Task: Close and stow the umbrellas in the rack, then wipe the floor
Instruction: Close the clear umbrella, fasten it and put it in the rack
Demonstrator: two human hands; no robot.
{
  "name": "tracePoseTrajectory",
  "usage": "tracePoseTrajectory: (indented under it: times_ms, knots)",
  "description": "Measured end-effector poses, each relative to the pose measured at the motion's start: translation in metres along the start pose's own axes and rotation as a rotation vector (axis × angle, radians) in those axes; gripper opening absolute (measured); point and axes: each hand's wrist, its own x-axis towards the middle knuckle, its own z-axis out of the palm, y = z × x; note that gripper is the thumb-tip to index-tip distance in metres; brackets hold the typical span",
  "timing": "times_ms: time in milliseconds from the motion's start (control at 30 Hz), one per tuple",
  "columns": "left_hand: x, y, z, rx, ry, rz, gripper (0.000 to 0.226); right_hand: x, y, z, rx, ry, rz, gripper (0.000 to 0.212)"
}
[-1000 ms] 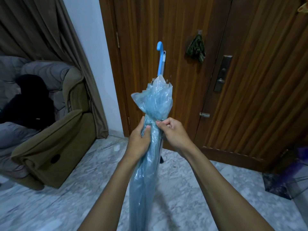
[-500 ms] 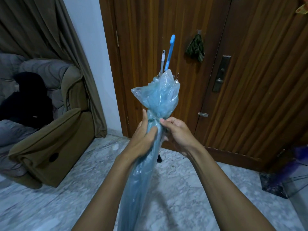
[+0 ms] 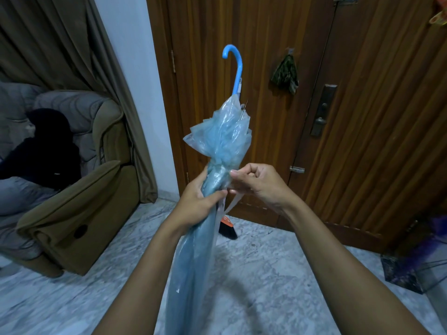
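Observation:
A folded light-blue translucent umbrella stands upright in front of me, its blue hooked handle pointing up. My left hand grips the gathered canopy around its narrow part. My right hand pinches the pale closing strap at the same height, just right of the canopy. The umbrella's lower end runs out of the bottom of the view. At the right edge a dark purple umbrella lies open on the floor, partly cut off.
A closed wooden double door fills the background, with a cloth hanging on a hook. A broom head leans at the door's foot. An olive armchair and a curtain stand at left. Marble floor lies below.
The umbrella has turned in my hands, so its hooked handle now faces left. My right hand has drawn the strap out to the right of the canopy.

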Motion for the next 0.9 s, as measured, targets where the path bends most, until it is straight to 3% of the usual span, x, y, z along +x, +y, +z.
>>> tracePoseTrajectory:
  times_ms: [167,233,400,533,633,733,900]
  knots:
    - [-0.004,0.002,0.005,-0.443,-0.190,-0.041,0.049,0.006,0.010,0.004,0.072,0.065,-0.027,0.016]
    - [-0.004,0.005,0.004,-0.464,-0.214,-0.073,0.045,0.007,0.015,0.007,0.129,0.054,-0.009,0.023]
    - [-0.002,0.005,-0.006,-0.071,-0.075,-0.124,0.042,0.007,0.021,0.014,0.231,0.088,0.042,0.023]
    - [-0.002,0.005,-0.003,-0.029,0.153,-0.036,0.072,0.005,0.015,0.019,0.071,0.251,0.007,0.021]
    - [-0.006,0.004,0.007,0.199,0.254,0.073,0.053,0.009,0.016,0.026,-0.070,0.418,-0.025,0.020]
    - [-0.009,0.004,0.017,0.322,0.238,0.128,0.040,0.006,0.012,0.034,-0.131,0.485,-0.052,0.019]
    - [-0.015,-0.004,0.017,0.400,0.073,0.097,0.079,0.002,0.012,0.037,-0.136,0.404,-0.072,0.010]
